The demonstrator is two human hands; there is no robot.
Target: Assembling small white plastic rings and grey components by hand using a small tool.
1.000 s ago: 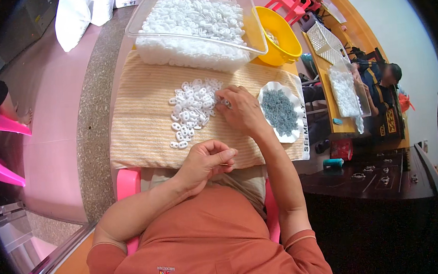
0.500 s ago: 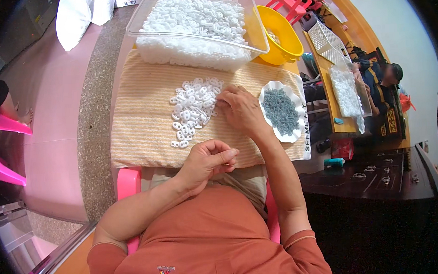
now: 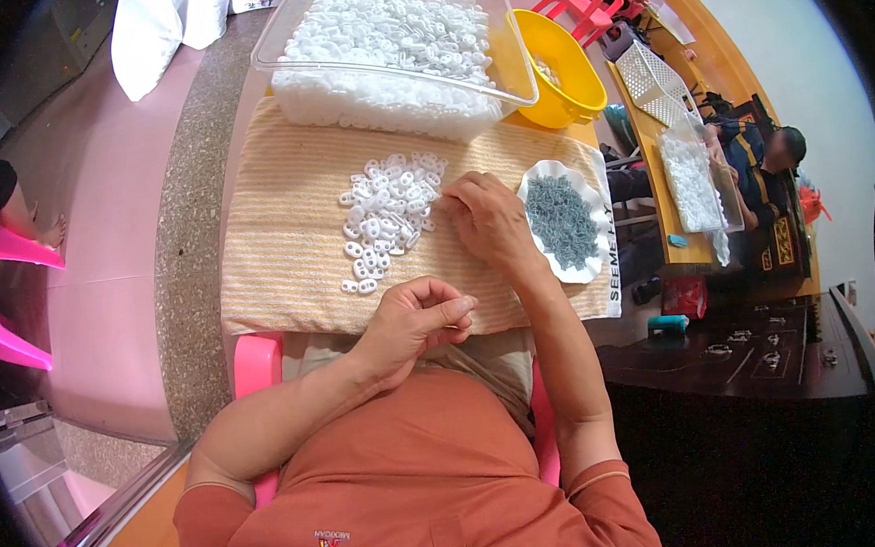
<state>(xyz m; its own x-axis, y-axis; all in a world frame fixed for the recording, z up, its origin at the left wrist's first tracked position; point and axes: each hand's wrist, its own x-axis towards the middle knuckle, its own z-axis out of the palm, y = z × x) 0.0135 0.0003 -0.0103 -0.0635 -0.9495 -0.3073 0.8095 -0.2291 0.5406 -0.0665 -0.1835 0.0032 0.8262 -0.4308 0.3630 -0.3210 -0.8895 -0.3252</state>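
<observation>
Small white oval plastic pieces with two holes lie in a loose pile [image 3: 384, 217] on a striped beige towel [image 3: 274, 213]. Beside the pile's right edge, my right hand [image 3: 489, 220] has its fingers bent together, and their tips are hidden, so any held piece does not show. My left hand [image 3: 420, 320] is at the towel's near edge, thumb pressed to the curled fingers; whatever is between them is too small to make out. Right of my right hand sits a white scalloped dish [image 3: 586, 272] full of small grey-green pieces [image 3: 561, 221].
A clear plastic tub [image 3: 395, 66] heaped with white pieces stands at the towel's far edge, next to a yellow basin [image 3: 578, 84]. To the right, a person [image 3: 752, 169] sits at another table with a container of white pieces [image 3: 690, 183]. A pink stool [image 3: 8, 300] stands far left.
My right hand has shifted slightly to the right, a little off the pile's edge. My left hand keeps its place and pinch.
</observation>
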